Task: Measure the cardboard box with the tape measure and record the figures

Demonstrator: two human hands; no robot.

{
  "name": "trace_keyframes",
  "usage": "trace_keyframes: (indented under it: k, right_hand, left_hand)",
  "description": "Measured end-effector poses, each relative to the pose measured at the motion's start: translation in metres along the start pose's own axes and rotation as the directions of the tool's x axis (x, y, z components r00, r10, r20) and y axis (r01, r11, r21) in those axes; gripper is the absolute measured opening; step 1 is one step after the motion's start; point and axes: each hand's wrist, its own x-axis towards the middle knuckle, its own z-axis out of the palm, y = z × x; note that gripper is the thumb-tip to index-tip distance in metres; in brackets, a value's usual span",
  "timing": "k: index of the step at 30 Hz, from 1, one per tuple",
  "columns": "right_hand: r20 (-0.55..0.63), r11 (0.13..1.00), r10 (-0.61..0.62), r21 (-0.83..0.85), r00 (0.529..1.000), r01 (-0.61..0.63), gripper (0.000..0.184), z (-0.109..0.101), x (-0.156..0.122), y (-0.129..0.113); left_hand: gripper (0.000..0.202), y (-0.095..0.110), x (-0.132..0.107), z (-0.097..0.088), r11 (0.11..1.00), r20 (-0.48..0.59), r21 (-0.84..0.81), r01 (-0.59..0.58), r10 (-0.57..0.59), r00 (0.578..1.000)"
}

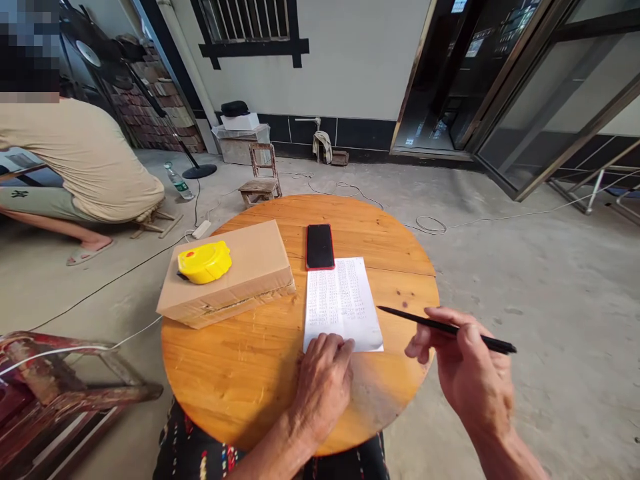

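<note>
A white sheet of paper (345, 320) covered with rows of small handwriting lies on the round wooden table (240, 373). My left hand (327, 373) rests on the sheet's near left edge, fingers lying flat. To the right of the paper, my right hand (470, 367) is raised and grips a black pen (440, 325), its tip pointing left toward the sheet and apart from it. A phone (320, 247) with a red edge and dark screen sits at the paper's far end, overlapping it.
At the table's left stands a cardboard box (250, 260) with a yellow tape measure (206, 261) on top. Another person (80, 160) sits at the far left. A small wooden chair (263, 177) is behind the table; a worn wooden stool (75, 393) is at lower left. Cables (430, 225) cross the floor.
</note>
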Motion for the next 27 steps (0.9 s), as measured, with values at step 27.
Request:
trace_keyframes:
  k: [27]
  right_hand:
    - [0.228, 0.797, 0.264, -0.599, 0.937, -0.078, 0.021, 0.020, 0.014, 0.076]
  left_hand:
    - [0.025, -0.003, 0.012, 0.011, 0.995, -0.016, 0.091, 0.036, -0.034, 0.999]
